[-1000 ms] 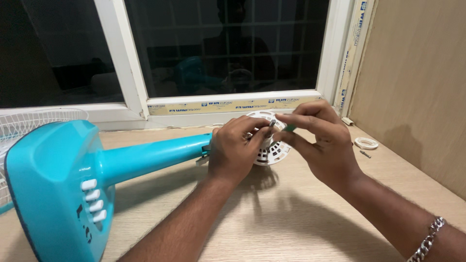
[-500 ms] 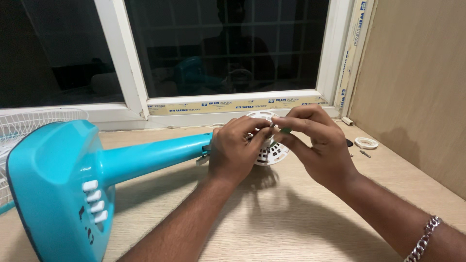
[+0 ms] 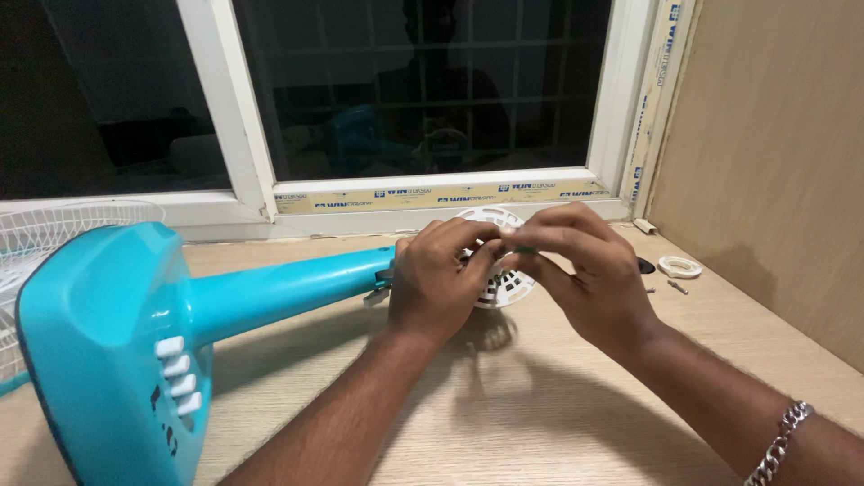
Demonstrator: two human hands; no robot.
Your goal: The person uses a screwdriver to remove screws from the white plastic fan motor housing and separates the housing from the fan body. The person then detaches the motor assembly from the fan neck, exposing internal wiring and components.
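A teal pedestal fan lies on its side on the wooden table. Its base (image 3: 99,351) with white buttons is at the near left and its pole (image 3: 279,288) runs right to a white vented motor housing (image 3: 506,281). My left hand (image 3: 436,279) wraps the housing from the left. My right hand (image 3: 585,270) pinches a small green-handled tool, mostly hidden by the fingers, at the top of the housing. The fingertips of both hands meet there.
A white ring (image 3: 679,265) and small screws (image 3: 677,286) lie on the table at the right, near a wooden side panel (image 3: 774,153). A white wire fan guard (image 3: 54,225) sits at the far left. A white-framed window (image 3: 423,193) runs along the back.
My right hand has moved left and down, closing over the tool so that its metal tip and green handle are nearly covered. My left hand has stayed on the housing.
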